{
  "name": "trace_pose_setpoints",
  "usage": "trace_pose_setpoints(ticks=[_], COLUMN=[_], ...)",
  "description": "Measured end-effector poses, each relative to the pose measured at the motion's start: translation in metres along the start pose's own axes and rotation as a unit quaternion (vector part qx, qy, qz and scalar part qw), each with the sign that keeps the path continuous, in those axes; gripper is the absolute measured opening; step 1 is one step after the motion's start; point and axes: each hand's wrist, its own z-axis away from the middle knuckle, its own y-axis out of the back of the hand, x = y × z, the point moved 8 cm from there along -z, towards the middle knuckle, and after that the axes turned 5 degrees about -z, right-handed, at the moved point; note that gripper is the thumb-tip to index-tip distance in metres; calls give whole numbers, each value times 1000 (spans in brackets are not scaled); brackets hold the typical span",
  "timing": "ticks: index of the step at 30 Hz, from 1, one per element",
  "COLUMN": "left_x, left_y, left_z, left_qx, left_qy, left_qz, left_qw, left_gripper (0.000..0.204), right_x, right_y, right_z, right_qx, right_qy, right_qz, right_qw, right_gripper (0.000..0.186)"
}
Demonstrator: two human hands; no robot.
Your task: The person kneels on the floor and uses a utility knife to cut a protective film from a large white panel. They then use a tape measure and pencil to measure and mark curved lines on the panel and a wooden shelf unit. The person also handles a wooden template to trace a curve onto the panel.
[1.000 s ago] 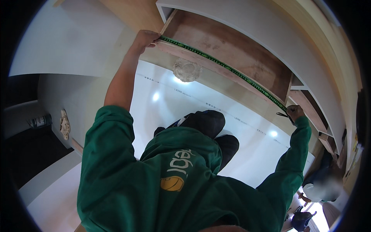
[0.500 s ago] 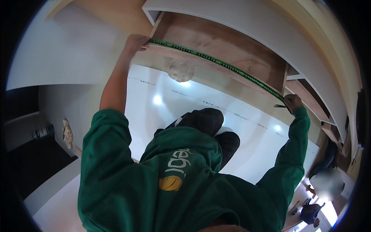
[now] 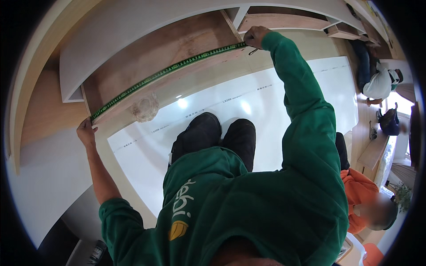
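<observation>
A green tape measure (image 3: pixel 168 69) is stretched along the front edge of an open plywood drawer (image 3: pixel 153 46) in a pale cabinet. My left hand (image 3: pixel 87 131) pinches the tape's end at the drawer's left front corner. My right hand (image 3: pixel 256 37) is closed on the other end, at the right front corner, with a black strap hanging below it; the tape's case is hidden in my fingers. My knees in dark trousers rest on a white board (image 3: pixel 275 111) below the drawer. A rough pale round object (image 3: pixel 145 106) lies beside the board's edge, below the drawer.
More plywood drawers (image 3: pixel 288 21) sit in the cabinet to the right. At the right, a person in orange (image 3: pixel 355 195) and a person in pale clothing (image 3: pixel 379 84) are nearby, with a wooden bench (image 3: pixel 372 153). A pale wall panel (image 3: pixel 49 177) stands at my left.
The view has swung round, so the drawer now slants up toward the right and a person in orange has come into view. Both hands still hold the tape at the drawer's corners.
</observation>
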Motion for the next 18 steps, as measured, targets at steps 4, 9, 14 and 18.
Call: trace_pose_setpoints(ticks=[4, 9, 14, 18], left_x=[-2, -6, -1, -1], left_y=[0, 1, -1, 0], left_z=[1, 1, 1, 4], left_qx=[17, 30, 25, 33], left_qy=[-24, -17, -29, -21], left_qz=[-31, -31, -81, -65], left_qw=[999, 999, 996, 997], left_gripper=[26, 26, 26, 27], right_x=[-4, 7, 12, 16], right_y=[12, -6, -4, -7], right_z=[-3, -4, -4, -3], right_qx=[52, -5, 70, 90], right_qy=[11, -44, -32, -32], right_qz=[51, -5, 30, 17], right_qw=[997, 999, 997, 995], right_gripper=[23, 21, 24, 24])
